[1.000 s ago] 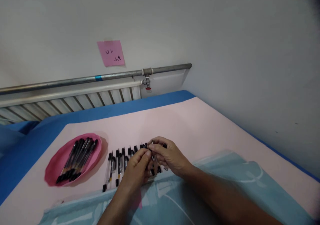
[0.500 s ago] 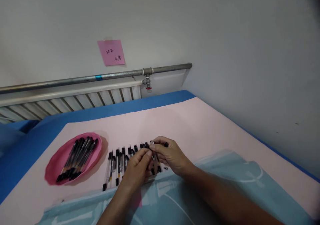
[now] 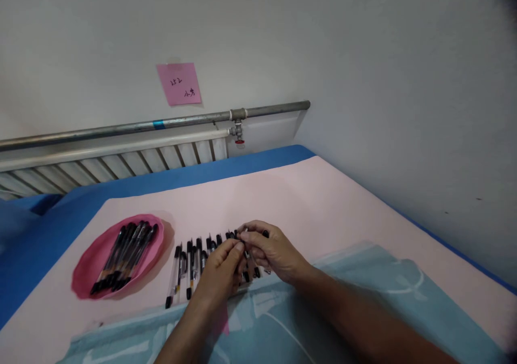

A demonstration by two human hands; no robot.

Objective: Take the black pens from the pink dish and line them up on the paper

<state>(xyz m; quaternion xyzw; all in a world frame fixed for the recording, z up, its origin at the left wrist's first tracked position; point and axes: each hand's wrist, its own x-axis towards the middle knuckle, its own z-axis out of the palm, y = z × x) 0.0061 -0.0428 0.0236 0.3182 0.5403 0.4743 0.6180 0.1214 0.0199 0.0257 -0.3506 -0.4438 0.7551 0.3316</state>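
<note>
My left hand [image 3: 221, 264] and my right hand [image 3: 270, 250] meet above a row of pens, fingertips pinched close together. Whatever small piece sits between the fingertips is mostly hidden. A black tip [image 3: 265, 233] shows behind the right hand's knuckles; I cannot tell whether that hand holds it. Clear-barrelled pens with black ends [image 3: 189, 278] lie side by side on the pink sheet, partly covered by both hands. Beside my right hand a tiny shiny piece [image 3: 267, 271] rests on the sheet, too small to name.
On the left, a pink scalloped dish [image 3: 83, 275] holds several black-capped pens [image 3: 125, 256]. A light blue patterned cloth [image 3: 355, 283] covers the front edge. Behind the pink surface [image 3: 283, 191] run a radiator [image 3: 121, 162] and a metal pipe [image 3: 189, 121]. A wall stands to the right.
The right fingertips have shifted slightly left, closer over the left fingertips. The view has tilted a little; the pens and dish lie as before.
</note>
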